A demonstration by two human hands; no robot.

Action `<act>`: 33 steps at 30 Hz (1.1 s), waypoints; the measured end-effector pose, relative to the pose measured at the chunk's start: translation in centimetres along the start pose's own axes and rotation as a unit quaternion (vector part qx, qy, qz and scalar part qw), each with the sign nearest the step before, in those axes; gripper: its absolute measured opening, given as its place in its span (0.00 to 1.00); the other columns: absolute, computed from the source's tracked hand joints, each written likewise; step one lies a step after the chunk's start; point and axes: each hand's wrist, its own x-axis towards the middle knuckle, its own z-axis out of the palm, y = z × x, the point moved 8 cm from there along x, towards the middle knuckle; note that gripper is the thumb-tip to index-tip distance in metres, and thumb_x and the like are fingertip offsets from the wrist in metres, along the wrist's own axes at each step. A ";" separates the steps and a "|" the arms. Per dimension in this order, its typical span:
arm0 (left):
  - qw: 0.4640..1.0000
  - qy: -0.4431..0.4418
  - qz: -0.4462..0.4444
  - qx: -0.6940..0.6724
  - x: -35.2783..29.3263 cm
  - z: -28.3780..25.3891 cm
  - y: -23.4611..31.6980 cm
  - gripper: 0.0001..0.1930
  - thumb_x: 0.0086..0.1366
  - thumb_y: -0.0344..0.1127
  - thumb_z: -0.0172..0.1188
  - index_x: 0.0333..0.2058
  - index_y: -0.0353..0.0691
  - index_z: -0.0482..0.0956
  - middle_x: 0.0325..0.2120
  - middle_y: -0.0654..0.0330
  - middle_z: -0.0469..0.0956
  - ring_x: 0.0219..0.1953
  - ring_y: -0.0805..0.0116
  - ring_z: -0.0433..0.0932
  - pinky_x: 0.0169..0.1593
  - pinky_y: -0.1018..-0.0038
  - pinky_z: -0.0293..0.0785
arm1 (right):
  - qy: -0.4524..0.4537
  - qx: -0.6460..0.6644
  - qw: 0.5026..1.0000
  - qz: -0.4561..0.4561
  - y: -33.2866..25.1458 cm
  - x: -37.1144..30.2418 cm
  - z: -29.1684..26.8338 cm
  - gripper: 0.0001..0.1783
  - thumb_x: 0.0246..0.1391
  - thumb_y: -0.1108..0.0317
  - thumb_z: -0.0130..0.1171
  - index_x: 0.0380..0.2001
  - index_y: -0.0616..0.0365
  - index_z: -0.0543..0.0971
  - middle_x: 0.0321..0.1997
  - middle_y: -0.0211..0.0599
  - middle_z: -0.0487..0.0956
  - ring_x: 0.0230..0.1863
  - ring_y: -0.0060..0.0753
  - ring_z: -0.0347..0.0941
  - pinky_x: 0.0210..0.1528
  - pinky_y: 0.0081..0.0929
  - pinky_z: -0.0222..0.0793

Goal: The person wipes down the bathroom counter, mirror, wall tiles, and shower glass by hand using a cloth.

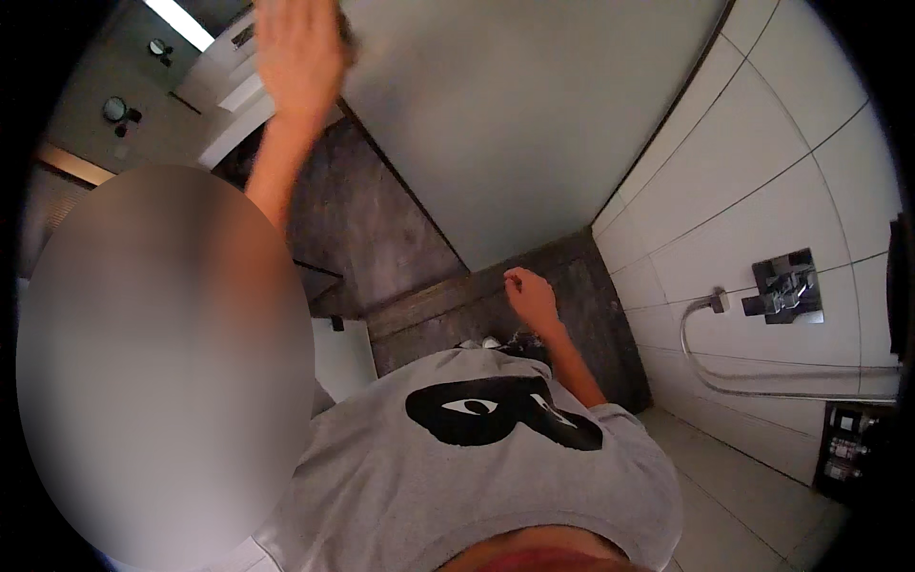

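My left arm reaches up to the top of the view. There my left hand (300, 57) lies with its back showing and its fingers stretched out, against the near edge of a frosted glass panel (534, 105). The top of the frame cuts off the fingertips. A dark patch shows beside the hand, and I cannot make out what it is. Lower down, in front of my grey T-shirt (381, 439), my right hand (532, 294) hangs with its fingers curled in. Nothing shows in it, and it touches neither the panel nor the wall.
On the right is a white tiled wall (705, 210) with a chrome shower control (789, 288), a metal hose (701, 367) and a dark rack (848, 443) of bottles. Dark flooring (367, 210) lies below. A white basin (233, 133) stands upper left. A blurred oval hides the left side.
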 end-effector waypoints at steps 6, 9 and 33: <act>0.953 -0.254 0.105 0.130 -13.1 7.8 9.3 0.31 0.60 0.33 0.50 0.64 0.44 0.61 0.65 0.58 0.60 0.65 0.60 0.60 0.67 0.55 0.52 | -0.012 -0.020 1.000 -0.009 -0.7 -0.2 1.4 0.12 0.54 0.62 0.55 0.40 0.54 0.80 0.37 0.40 0.81 0.39 0.47 0.78 0.41 0.39 0.73; 0.971 -0.203 0.130 -0.001 -20.3 7.3 13.1 0.29 0.60 0.32 0.51 0.63 0.45 0.63 0.64 0.65 0.62 0.62 0.69 0.63 0.65 0.62 0.58 | -0.035 -0.035 0.999 -0.023 -1.9 -1.6 1.2 0.11 0.54 0.64 0.55 0.40 0.54 0.79 0.36 0.39 0.82 0.37 0.44 0.78 0.40 0.37 0.73; 0.800 0.140 -0.583 -0.028 -23.1 10.8 14.5 0.14 0.60 0.36 0.52 0.39 0.30 0.68 0.46 0.33 0.65 0.59 0.22 0.53 0.61 0.34 0.44 | -0.038 -0.102 0.976 -0.190 -2.5 16.3 -16.3 0.22 0.50 0.82 0.51 0.50 0.58 0.75 0.52 0.43 0.73 0.48 0.39 0.74 0.46 0.33 0.71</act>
